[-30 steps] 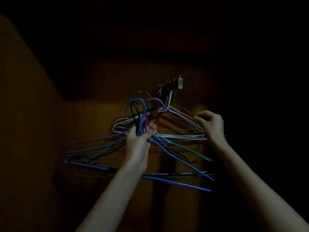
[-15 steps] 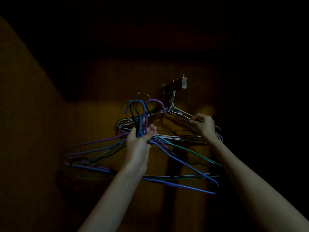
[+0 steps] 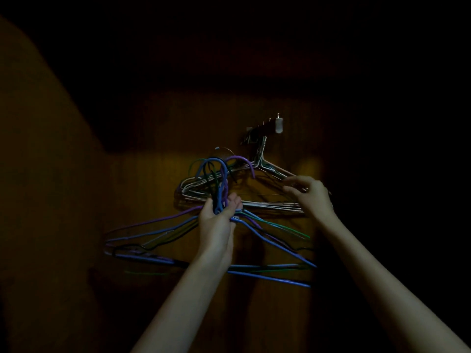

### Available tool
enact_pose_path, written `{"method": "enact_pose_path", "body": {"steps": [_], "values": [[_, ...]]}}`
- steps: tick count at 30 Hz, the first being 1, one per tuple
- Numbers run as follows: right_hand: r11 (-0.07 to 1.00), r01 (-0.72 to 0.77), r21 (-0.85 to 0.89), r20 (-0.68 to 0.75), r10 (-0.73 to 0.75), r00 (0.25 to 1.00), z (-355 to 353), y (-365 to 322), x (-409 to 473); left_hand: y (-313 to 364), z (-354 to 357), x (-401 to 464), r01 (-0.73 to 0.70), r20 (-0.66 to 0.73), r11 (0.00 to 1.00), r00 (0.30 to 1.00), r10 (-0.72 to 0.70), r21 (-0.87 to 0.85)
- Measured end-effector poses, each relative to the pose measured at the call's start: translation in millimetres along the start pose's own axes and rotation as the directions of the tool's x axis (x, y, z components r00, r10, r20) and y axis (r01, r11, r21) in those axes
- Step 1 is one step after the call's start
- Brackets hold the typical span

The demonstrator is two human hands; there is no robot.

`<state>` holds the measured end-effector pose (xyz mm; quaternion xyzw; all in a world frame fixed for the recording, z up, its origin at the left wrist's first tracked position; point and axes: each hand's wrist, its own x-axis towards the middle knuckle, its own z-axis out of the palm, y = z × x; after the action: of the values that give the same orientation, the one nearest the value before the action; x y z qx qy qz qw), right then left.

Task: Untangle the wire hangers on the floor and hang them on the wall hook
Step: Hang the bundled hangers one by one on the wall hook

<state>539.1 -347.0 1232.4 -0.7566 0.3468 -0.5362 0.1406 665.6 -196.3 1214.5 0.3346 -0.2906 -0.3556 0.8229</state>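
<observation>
1. The scene is very dark; a dim brown wall [image 3: 158, 138] fills the view and only the middle is lit.
2. A wall hook rack [image 3: 265, 127] sits on the wall right of centre, with a pale end piece at its right.
3. A bundle of white wire hangers [image 3: 270, 206] hangs from the rack by its necks, spreading left and right below it.
4. The left hand [image 3: 219, 220] is raised, its fingers curled round the necks of a bunch of coloured wire hangers [image 3: 270, 240] in blue, purple, green and black.
5. Their hooks arch above the left hand, overlapping the white bundle's left side, and do not reach the rack; their shoulders and bottom bars fan out low to both sides.
6. The right hand [image 3: 312, 193] is at the right shoulder of the white bundle, fingertips [image 3: 289, 187] on or pinching the wires; whether it truly grips them I cannot tell.
7. Both forearms reach up from the bottom edge.
</observation>
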Motion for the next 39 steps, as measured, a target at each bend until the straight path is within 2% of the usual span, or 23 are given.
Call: {"method": "enact_pose_path", "body": {"steps": [4,7,10,12,16,20,26,29,34,39], "values": [[0.995,0.070,0.074,0.156,-0.081,0.984,-4.9,-29.4,-42.0,-5.5,0.0,-9.9,0.021,-0.002,0.998,1.000,-0.021,-0.056],[0.987,0.039,0.159,0.299,-0.086,0.950,-2.6,-43.3,-67.0,-8.6,-1.3,-20.2,0.042,0.011,0.996,0.999,-0.041,-0.085],[0.988,0.043,0.149,0.375,-0.097,0.922,2.2,-49.4,-84.0,-9.5,-2.2,-32.6,0.047,0.017,0.996,0.999,-0.046,-0.079],[0.990,0.037,0.136,0.381,-0.087,0.920,3.3,-50.7,-91.1,-9.6,-3.1,-38.7,0.059,0.020,0.995,0.998,-0.057,-0.087],[0.967,-0.081,0.240,0.376,-0.016,0.926,1.0,-52.5,-98.8,-10.5,-7.0,-46.4,0.076,0.024,0.997,0.997,-0.075,-0.028],[0.973,-0.061,0.224,0.333,-0.018,0.943,1.4,-55.3,-104.0,-9.8,-8.8,-52.0,0.066,0.021,0.997,0.998,-0.067,0.039],[0.974,-0.071,0.213,0.167,0.036,0.985,-12.4,-51.2,-97.4,-2.9,-10.2,-57.9,0.072,-0.045,0.990,0.996,-0.078,-0.120],[0.976,-0.096,0.197,0.199,0.056,0.978,-22.1,-43.9,-95.3,1.1,-12.5,-59.1,0.078,-0.039,0.981,0.995,-0.086,-0.175],[0.988,-0.084,0.129,0.302,0.041,0.953,-25.4,-43.4,-95.9,-2.7,-10.8,-67.0,0.103,0.007,0.989,0.995,-0.103,-0.110],[0.943,-0.084,0.321,0.370,-0.044,0.928,-22.7,-56.3,-106.3,-5.7,-8.8,-78.2,0.131,0.066,0.991,0.989,-0.129,-0.032]]}}
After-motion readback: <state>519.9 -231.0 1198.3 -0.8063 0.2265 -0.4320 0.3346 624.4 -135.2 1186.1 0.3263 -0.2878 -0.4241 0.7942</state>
